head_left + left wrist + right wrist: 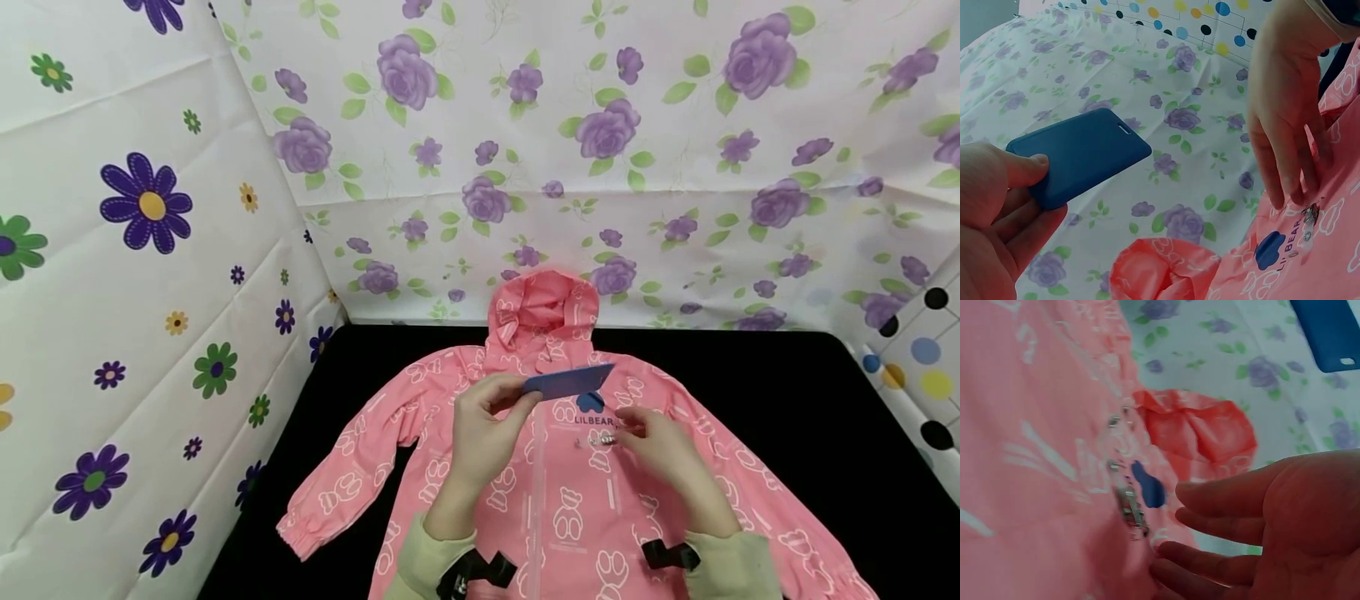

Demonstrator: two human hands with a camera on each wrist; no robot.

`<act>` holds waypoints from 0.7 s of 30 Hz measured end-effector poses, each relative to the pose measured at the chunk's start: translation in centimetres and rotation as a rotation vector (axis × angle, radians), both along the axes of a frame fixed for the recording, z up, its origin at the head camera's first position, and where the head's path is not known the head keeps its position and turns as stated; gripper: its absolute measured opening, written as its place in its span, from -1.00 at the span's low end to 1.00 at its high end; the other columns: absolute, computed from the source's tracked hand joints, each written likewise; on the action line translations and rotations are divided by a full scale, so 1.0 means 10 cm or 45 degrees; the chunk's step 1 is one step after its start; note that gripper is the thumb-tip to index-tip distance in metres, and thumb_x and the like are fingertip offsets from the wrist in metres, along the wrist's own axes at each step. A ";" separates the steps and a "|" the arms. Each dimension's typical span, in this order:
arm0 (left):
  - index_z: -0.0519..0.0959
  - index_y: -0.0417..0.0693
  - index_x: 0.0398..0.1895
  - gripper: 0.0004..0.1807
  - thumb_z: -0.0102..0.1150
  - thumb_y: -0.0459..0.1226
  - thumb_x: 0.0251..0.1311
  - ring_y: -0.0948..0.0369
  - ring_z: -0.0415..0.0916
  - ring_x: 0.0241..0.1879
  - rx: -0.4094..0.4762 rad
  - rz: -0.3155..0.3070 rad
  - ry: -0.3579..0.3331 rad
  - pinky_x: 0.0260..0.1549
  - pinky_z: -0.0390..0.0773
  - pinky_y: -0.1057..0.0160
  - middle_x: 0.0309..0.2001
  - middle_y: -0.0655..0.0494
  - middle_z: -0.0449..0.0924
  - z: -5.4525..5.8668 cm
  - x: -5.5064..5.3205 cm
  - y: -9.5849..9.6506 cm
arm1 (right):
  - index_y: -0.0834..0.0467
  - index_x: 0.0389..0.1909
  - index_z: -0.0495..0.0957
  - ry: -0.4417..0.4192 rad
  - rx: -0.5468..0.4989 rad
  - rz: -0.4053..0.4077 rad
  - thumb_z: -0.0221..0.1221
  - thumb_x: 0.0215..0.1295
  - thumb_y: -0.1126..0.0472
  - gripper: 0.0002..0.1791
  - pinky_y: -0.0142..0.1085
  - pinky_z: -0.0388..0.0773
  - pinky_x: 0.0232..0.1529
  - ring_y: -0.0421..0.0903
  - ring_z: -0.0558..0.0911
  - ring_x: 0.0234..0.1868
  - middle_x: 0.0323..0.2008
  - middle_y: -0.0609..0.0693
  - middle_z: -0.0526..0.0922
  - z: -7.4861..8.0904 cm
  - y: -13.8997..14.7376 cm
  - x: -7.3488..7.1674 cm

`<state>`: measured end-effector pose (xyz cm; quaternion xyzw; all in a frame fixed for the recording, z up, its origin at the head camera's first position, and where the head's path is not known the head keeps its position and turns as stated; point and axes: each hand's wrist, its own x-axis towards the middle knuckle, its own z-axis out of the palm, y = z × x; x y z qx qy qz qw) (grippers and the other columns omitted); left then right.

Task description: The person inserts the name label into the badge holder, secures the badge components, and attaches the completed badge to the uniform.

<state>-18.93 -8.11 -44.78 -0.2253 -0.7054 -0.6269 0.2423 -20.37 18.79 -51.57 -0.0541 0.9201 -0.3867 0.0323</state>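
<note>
In the head view my left hand (483, 429) pinches a flat blue card holder (568, 382) between thumb and fingers, raised over the chest of a pink hooded jacket (547, 475). A small slot shows at the far end of the card holder (1088, 156) in the left wrist view. My right hand (663, 446) reaches down to the jacket's chest, its fingers loosely bent and apart. Right by its fingertips lies a small metal clip (1130, 506), beside the blue bear print (1149, 485) and the LILBEAR lettering (594, 421).
The jacket lies spread on a black table (720, 358), its hood (543, 304) toward the back and both sleeves out to the sides. Flower-patterned sheets (480, 167) hang behind and at the left. A dotted sheet (926, 367) stands at the right.
</note>
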 end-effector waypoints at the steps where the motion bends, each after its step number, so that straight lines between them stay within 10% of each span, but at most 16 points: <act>1: 0.80 -0.19 -0.13 -0.89 0.47 -0.44 0.30 0.10 0.80 -0.25 0.002 -0.001 -0.021 -0.19 0.82 0.17 -0.19 -0.01 0.80 0.00 0.00 -0.01 | 0.31 0.29 0.62 -0.001 0.024 -0.002 0.35 0.45 0.16 -0.52 0.16 0.63 0.17 0.17 0.73 0.05 0.03 0.22 0.76 -0.03 -0.03 0.00; 21: 0.78 -0.22 -0.07 -0.83 0.47 -0.43 0.31 0.08 0.77 -0.26 0.112 -0.022 -0.280 -0.24 0.80 0.24 -0.24 -0.04 0.79 0.03 0.02 -0.04 | 0.00 -0.29 0.66 0.113 0.320 0.028 0.44 0.36 0.20 -0.88 0.16 0.60 -0.06 0.16 0.61 -0.14 -0.17 0.14 0.55 -0.17 -0.17 0.00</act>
